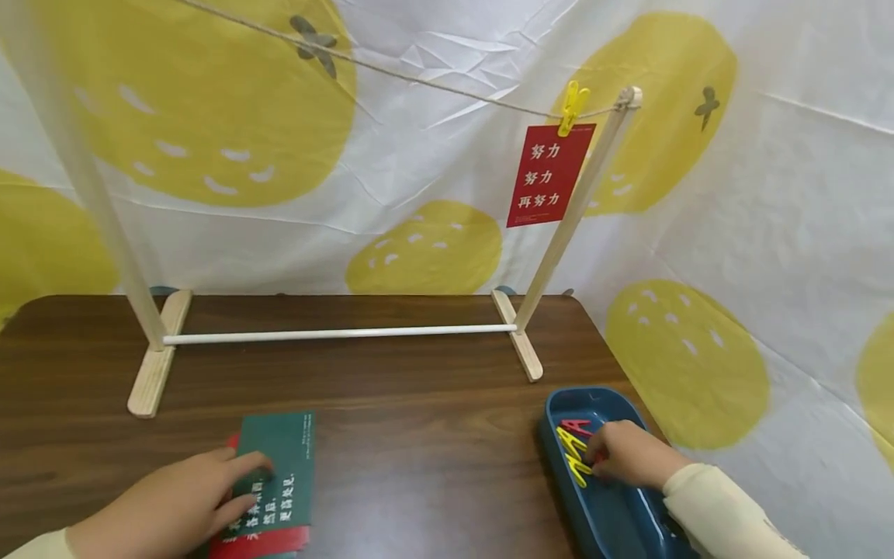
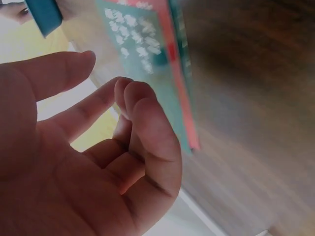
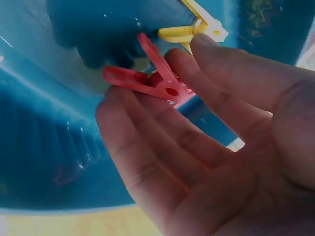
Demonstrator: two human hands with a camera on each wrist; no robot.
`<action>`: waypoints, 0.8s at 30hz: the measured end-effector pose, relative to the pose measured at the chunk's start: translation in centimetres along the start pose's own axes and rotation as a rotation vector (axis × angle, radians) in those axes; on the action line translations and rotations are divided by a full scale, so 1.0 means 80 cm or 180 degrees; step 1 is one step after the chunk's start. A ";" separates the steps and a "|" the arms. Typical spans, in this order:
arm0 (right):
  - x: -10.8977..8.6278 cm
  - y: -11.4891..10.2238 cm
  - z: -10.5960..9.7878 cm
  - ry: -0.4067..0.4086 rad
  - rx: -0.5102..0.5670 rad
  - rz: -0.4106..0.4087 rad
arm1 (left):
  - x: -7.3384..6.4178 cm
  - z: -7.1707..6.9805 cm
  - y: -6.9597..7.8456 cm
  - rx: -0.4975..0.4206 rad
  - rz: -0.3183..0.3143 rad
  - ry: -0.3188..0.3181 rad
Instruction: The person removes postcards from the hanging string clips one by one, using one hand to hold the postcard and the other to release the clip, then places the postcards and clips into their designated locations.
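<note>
My left hand (image 1: 178, 497) hovers with loosely bent fingers over a stack of green and red cards (image 1: 296, 446) printed with white characters. In the left wrist view the cards (image 2: 142, 49) lie beyond the fingertips, and nothing is between thumb and fingers. My right hand (image 1: 628, 454) reaches into a dark blue tray (image 1: 594, 396). Its fingers curl round a red clothespin (image 3: 160, 81), whose two handles point away from the palm. A yellow clothespin (image 3: 197, 29) lies just past the thumb tip. Another red clothespin (image 1: 576, 427) and two yellow ones (image 1: 571, 442) show beside this hand.
Behind the cards stands a wooden rack with a left post (image 1: 105, 202), a right post (image 1: 580, 202) and a white crossbar (image 1: 342, 334). A string (image 1: 419, 80) runs along its top. There a yellow clothespin (image 1: 573, 107) holds up a red card (image 1: 548, 175). A patterned cloth (image 1: 433, 155) hangs behind.
</note>
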State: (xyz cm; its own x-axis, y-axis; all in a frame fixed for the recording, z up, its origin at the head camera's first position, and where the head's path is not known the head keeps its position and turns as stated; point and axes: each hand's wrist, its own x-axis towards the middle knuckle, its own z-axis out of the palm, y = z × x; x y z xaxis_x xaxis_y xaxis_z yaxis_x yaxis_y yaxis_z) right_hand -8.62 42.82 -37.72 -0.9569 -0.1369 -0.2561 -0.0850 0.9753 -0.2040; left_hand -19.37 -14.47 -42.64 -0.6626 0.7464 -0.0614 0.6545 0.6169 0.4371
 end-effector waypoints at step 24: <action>0.003 -0.083 -0.223 0.1546 -0.0362 -0.0145 | 0.161 -0.106 0.107 -0.0052 0.0630 0.0887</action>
State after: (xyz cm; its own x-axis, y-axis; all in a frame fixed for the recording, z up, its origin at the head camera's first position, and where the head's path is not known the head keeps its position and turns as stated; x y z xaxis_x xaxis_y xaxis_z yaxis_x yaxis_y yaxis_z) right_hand -13.22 39.41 -19.59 -0.9680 -0.1096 0.2257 -0.1334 0.9866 -0.0934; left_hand -25.41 -1.67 -32.06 -0.5988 0.7531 0.2725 0.7759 0.4612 0.4305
